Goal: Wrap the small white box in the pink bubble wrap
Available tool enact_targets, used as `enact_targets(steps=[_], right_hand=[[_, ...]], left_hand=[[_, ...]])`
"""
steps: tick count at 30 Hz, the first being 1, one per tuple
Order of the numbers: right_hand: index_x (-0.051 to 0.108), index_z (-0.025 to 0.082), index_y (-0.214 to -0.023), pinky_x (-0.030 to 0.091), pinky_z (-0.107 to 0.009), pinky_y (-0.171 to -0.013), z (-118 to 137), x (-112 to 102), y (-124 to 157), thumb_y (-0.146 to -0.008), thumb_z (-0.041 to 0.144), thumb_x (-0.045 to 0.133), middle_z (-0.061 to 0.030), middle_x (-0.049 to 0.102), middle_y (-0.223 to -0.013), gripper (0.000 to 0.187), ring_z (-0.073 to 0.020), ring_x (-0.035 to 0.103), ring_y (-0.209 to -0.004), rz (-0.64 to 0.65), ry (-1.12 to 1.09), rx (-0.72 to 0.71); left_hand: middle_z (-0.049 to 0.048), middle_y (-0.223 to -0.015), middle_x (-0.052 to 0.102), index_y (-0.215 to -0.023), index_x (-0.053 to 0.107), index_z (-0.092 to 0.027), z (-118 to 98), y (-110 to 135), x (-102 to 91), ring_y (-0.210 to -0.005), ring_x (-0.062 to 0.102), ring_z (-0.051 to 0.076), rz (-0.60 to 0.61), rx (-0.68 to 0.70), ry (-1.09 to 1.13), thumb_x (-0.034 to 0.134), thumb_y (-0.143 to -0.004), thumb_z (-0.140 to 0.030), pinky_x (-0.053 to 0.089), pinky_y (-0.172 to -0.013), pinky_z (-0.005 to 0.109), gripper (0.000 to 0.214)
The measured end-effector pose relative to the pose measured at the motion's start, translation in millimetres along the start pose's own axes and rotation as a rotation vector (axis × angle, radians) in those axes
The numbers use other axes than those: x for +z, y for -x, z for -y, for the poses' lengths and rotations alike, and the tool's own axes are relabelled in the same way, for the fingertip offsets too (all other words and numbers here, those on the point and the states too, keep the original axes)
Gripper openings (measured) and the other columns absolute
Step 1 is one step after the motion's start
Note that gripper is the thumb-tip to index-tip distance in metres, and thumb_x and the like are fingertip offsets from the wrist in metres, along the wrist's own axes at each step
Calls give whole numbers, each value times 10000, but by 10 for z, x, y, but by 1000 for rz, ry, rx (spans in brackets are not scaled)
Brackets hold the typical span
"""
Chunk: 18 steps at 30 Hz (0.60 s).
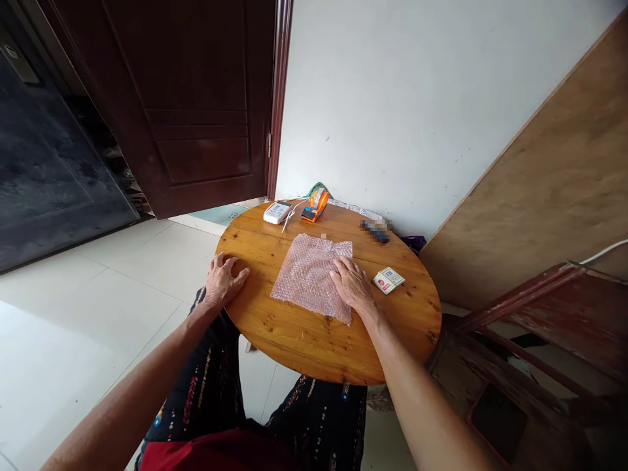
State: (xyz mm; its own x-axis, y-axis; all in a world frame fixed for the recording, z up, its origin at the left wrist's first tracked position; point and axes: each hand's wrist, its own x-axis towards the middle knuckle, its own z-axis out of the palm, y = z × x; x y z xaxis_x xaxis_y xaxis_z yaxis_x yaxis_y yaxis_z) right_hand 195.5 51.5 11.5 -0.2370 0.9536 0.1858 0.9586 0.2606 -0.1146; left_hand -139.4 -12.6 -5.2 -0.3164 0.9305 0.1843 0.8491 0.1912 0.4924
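Red cloth point(210, 451) seen nearest, short of the near edge of the round table point(412, 320). Bubble wrap point(307, 275) spread about table's middle. Left hand point(223, 281) rested on left edge, fingers spread, nothing held. Right hand point(356, 286) laid on wrap's right side, fingers slightly bent, nothing visibly gripped. Wrap could be dragged askew by one-sided pressure; cards point(389, 280) toward right edge could be knocked by a sideways sweep.

Rounded orange-brown wooden tabletop point(294, 335), far side: white rectangular device point(277, 212) and thin white cord point(289, 219) near an orange tape dispenser point(321, 204).
Tabletop, right: small stack of white printed cards point(389, 280); beyond it, a dark elongated pixelated object point(377, 232).
Backdrop: dark red-brown panelled door point(201, 85), white wall point(392, 98), brown wooden board point(544, 163).
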Motion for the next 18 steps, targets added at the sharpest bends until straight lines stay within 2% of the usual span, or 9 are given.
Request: enact_targets(steps=[3, 10, 18], right_hand=[[528, 125, -1418, 351, -460, -1125, 5, -1, 1, -1013, 314, 361, -150, 475, -1530, 477, -302, 421, -1400, -4, 14, 3], [537, 146, -1404, 369, -475, -1097, 5, 22, 2, -1016, 337, 358, -134, 464, -1544, 468, -307, 405, -1412, -28, 74, 34], [533, 164, -1404, 381, -466, -1070, -28, 55, -16, -1026, 319, 355, -133, 501, -1517, 445, -296, 494, -1342, -19, 98, 12]], left_hand=[[198, -1497, 403, -1287, 643, -109, 3, -7, -16, -1409, 376, 377, -12, 12, 10, 543, -888, -495, 325, -1206, 470, 564], [161, -1449, 468, -1211, 681, -170, 20, -30, 59, -1370, 425, 366, -83, 33, 6, 609, -848, -441, 403, -1151, 490, 459], [176, -1431, 486, -1202, 686, -157, 27, -28, 96, -1355, 444, 362, -101, 48, -4, 596, -861, -417, 412, -1147, 491, 438]])
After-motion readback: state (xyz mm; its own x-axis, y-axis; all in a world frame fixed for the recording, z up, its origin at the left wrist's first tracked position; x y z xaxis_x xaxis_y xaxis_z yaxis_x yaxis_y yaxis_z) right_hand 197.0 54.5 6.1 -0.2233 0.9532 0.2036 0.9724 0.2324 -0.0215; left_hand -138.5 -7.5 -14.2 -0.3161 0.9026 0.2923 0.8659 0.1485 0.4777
